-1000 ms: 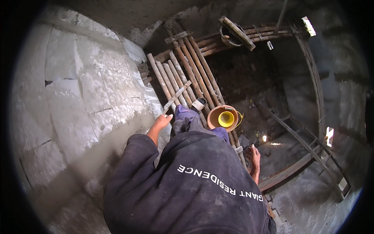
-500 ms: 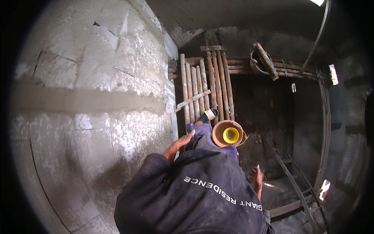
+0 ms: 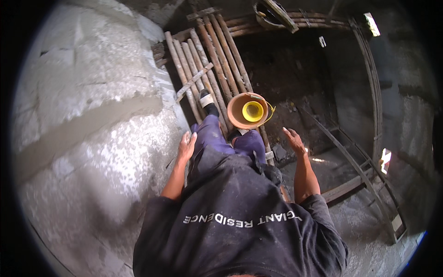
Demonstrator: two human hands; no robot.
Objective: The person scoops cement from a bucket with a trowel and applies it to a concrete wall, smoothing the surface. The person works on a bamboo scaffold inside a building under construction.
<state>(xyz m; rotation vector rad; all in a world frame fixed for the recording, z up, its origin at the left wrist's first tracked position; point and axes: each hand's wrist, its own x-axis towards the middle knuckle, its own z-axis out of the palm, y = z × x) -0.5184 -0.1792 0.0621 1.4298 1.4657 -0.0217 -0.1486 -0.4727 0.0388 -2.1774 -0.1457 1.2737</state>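
Yellow container nested in orange bucket

The bucket stands on the wooden poles, ahead of the person's knees, its handle down on the right side. The left hand, its grip released, is beside the left leg; the right hand, grip also released, hangs apart from the bucket. Farther off, a plank crosses a second bucket, its contents too dark to tell.
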